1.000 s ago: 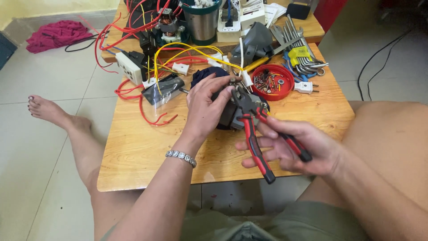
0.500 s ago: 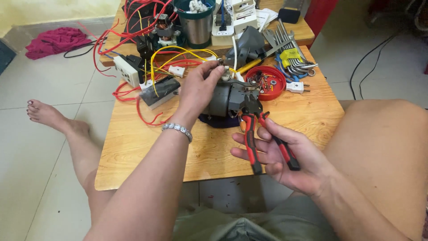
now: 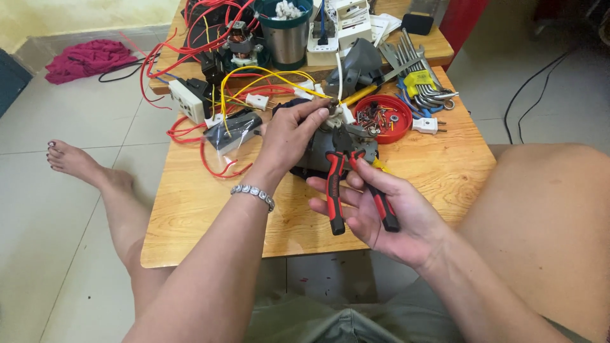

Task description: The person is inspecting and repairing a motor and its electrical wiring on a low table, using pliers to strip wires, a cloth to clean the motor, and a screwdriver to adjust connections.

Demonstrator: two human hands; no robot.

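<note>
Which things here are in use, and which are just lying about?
In use: left hand on the grey part; right hand holding the pliers.

Lying about: red dish of screws, hex keys, white plug, steel cup, red cloth.

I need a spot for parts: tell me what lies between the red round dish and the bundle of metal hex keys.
In the head view, a white electrical plug lies on the wooden table between the red round dish and the bundle of metal hex keys.

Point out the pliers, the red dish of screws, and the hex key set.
pliers [image 3: 335,197], head view, on the left red-and-black handle.
red dish [image 3: 399,131], head view, on its front rim.
hex key set [image 3: 420,81], head view, on the yellow holder.
</note>
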